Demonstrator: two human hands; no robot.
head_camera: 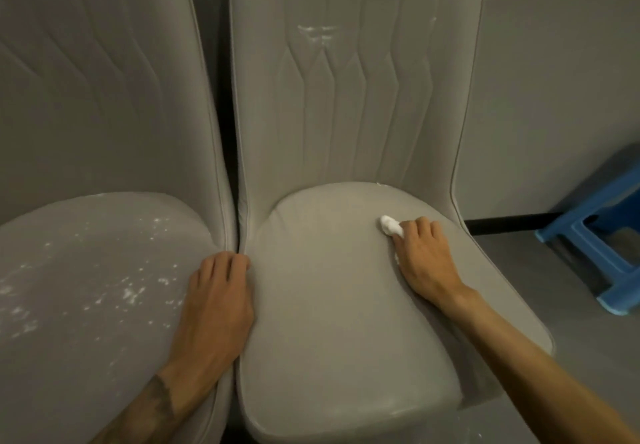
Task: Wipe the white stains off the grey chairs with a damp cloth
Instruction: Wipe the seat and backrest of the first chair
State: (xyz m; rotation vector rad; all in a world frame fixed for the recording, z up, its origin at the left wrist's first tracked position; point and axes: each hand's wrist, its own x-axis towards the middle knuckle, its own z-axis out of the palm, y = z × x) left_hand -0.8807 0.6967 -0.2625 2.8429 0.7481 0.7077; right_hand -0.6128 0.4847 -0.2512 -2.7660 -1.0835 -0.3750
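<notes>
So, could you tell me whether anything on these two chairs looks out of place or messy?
White splatter speckles the left chair's seat, and a white smear streaks the right chair's backrest; both stand out against the grey. The right chair's seat, where the right hand holds the white cloth, looks nearly clean.

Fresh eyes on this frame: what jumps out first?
A white cloth gripped by the right hand stands out on the right seat, which looks mostly clean. The left seat is speckled with white stains; the left hand rests on its inner edge. A blue stool stands at far right.
</notes>
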